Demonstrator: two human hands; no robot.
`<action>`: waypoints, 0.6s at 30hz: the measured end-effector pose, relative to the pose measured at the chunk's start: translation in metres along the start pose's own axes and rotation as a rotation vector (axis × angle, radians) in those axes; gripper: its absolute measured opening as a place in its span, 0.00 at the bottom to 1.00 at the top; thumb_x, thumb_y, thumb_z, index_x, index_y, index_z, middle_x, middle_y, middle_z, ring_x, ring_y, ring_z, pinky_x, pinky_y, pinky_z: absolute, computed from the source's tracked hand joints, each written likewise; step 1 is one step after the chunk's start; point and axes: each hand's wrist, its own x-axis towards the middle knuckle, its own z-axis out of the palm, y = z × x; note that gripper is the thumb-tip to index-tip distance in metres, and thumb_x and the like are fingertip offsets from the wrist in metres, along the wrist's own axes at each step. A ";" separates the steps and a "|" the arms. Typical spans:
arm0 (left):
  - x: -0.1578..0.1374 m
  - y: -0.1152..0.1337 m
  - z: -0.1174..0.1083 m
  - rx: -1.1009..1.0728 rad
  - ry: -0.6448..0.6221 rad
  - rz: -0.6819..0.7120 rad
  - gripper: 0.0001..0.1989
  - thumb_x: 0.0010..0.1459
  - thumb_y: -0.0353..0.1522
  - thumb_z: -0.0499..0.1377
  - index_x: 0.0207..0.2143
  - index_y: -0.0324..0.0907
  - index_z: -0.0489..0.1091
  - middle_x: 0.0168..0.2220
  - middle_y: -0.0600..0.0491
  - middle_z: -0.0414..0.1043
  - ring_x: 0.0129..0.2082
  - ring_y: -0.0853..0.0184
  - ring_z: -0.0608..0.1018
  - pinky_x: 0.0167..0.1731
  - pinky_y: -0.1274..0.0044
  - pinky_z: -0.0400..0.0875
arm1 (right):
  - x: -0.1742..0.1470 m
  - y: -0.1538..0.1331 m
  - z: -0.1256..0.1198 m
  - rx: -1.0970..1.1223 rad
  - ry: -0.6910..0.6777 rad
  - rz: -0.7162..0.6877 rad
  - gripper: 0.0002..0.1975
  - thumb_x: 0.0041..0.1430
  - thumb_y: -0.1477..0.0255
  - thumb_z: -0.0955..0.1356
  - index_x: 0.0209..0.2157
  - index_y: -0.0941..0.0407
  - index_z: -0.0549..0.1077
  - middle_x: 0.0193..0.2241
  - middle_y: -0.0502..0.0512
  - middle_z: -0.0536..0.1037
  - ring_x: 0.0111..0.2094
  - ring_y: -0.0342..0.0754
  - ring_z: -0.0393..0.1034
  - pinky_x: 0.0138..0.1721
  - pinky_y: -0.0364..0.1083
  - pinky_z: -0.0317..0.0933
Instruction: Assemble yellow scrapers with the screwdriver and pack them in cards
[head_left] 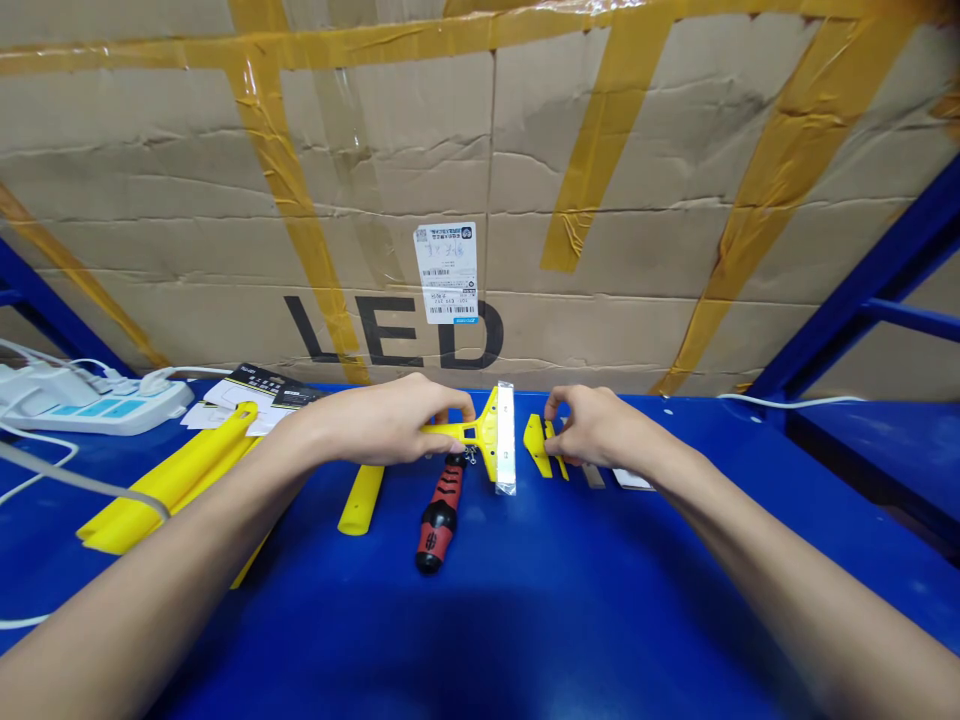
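Scraper head: yellow scraper head (487,435) at the centre, pale blade strip (506,435) along its right edge, clear film showing at the strip's ends
Left hand: left hand (397,415) closed on the scraper head's narrow neck, fingers clear of the blade strip
Right hand: right hand (592,425) with fingers bent at a thin yellow strip (559,455) – whether pinching or only touching, cannot tell
Loose plate: tapered yellow plate (534,445), between the blade strip and the right fingertips
Handling: scraper head probably light, stiff plastic; film likely slippery, blade edge possibly sharp – neck the sensible hold, blade side best avoided; thin strip likely easy to drop
Screwdriver: red-and-black screwdriver (439,520) just below the left hand, its upper end near the scraper head, likely the closest obstacle
Left side: short yellow tube (361,500), long yellow handles (165,485), printed papers (232,395), white power strip (97,405); grey cable (112,487) across the handles
Behind: taped carton (600,330), limiting reach beyond the blue table (487,620)
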 end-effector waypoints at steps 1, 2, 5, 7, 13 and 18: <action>0.000 0.000 0.000 0.004 -0.002 0.002 0.16 0.66 0.41 0.55 0.49 0.43 0.73 0.40 0.49 0.78 0.36 0.63 0.76 0.33 0.76 0.64 | 0.000 0.001 0.000 -0.014 0.001 -0.006 0.22 0.44 0.74 0.75 0.44 0.55 0.75 0.26 0.56 0.81 0.25 0.52 0.77 0.25 0.46 0.67; 0.000 0.000 0.000 0.006 -0.002 0.002 0.16 0.66 0.41 0.55 0.50 0.43 0.73 0.40 0.49 0.78 0.36 0.63 0.76 0.33 0.76 0.64 | 0.000 0.001 0.000 -0.027 0.003 -0.013 0.23 0.44 0.75 0.75 0.46 0.55 0.76 0.27 0.56 0.81 0.26 0.52 0.77 0.25 0.46 0.67; 0.000 0.000 0.001 0.010 -0.007 -0.005 0.17 0.66 0.41 0.55 0.52 0.43 0.72 0.40 0.49 0.78 0.36 0.62 0.76 0.34 0.75 0.64 | -0.001 0.001 -0.003 -0.062 0.015 -0.044 0.13 0.45 0.78 0.74 0.37 0.55 0.80 0.29 0.59 0.82 0.29 0.53 0.77 0.26 0.46 0.66; 0.001 0.000 0.002 0.020 -0.016 -0.006 0.17 0.66 0.41 0.55 0.52 0.43 0.72 0.40 0.49 0.78 0.36 0.62 0.77 0.34 0.75 0.65 | -0.004 -0.001 -0.007 -0.070 0.014 -0.067 0.02 0.46 0.77 0.74 0.26 0.56 0.79 0.26 0.59 0.81 0.29 0.54 0.77 0.27 0.47 0.65; 0.002 -0.001 0.003 0.031 -0.012 0.012 0.17 0.66 0.42 0.55 0.52 0.43 0.72 0.40 0.50 0.78 0.37 0.62 0.76 0.34 0.75 0.64 | -0.010 -0.003 -0.022 0.066 0.091 -0.106 0.15 0.45 0.80 0.75 0.38 0.55 0.78 0.24 0.52 0.79 0.25 0.48 0.74 0.28 0.45 0.63; 0.000 -0.001 0.001 -0.004 -0.027 0.009 0.16 0.66 0.42 0.56 0.49 0.43 0.73 0.37 0.52 0.77 0.32 0.65 0.75 0.31 0.76 0.63 | 0.001 0.008 -0.015 0.530 0.031 -0.066 0.08 0.48 0.77 0.75 0.30 0.56 0.74 0.25 0.54 0.80 0.25 0.46 0.72 0.26 0.44 0.64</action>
